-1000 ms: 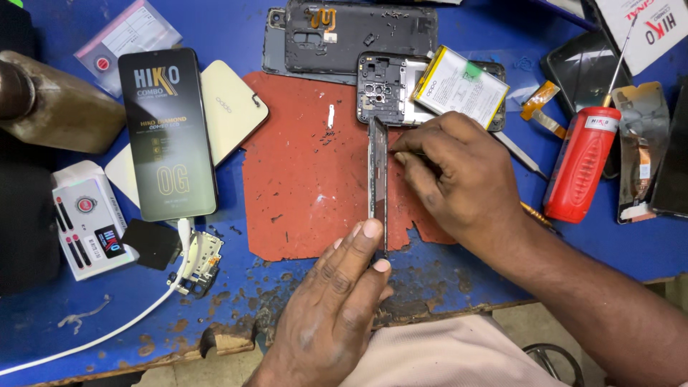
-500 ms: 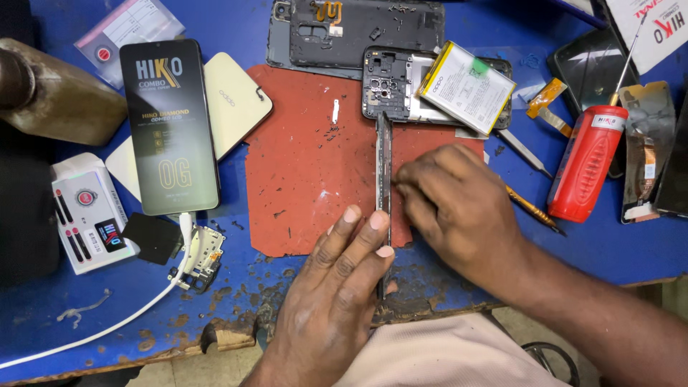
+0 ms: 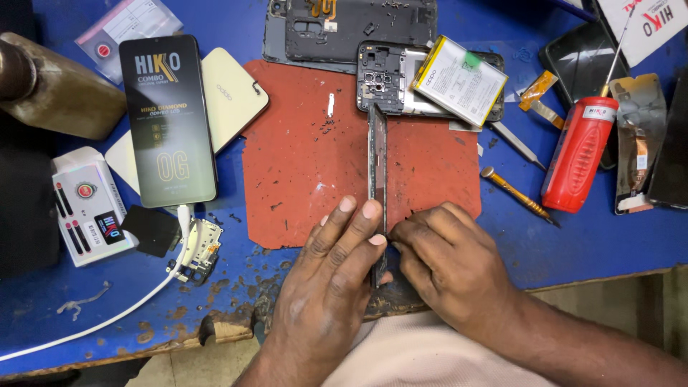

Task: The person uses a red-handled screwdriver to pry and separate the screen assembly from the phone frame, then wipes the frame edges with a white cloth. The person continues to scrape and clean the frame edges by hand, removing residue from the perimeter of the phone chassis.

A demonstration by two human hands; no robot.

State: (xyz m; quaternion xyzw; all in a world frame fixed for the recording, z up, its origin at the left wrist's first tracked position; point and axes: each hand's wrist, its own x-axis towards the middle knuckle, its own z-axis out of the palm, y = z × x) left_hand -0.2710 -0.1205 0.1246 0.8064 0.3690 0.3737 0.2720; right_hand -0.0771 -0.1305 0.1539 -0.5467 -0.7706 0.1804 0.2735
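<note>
The left hand pinches the phone frame, stood on edge on the red mat at the surface's near edge; the right hand presses fingertips closed against its lower end; thin, light, probably flexible and fragile, best held by both long edges.

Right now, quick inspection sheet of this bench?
Surface: blue bench, paint chipped at the front edge; red mat flecked with debris.
Job's things: phone frame stood on edge on the mat.
Clutter: battery, red bottle, screwdriver, dark phone, back cover.
Grippers: left hand and right hand pinch the frame's near end.
Cables: white cable, front left.
Surroundings: nothing seen.
</note>
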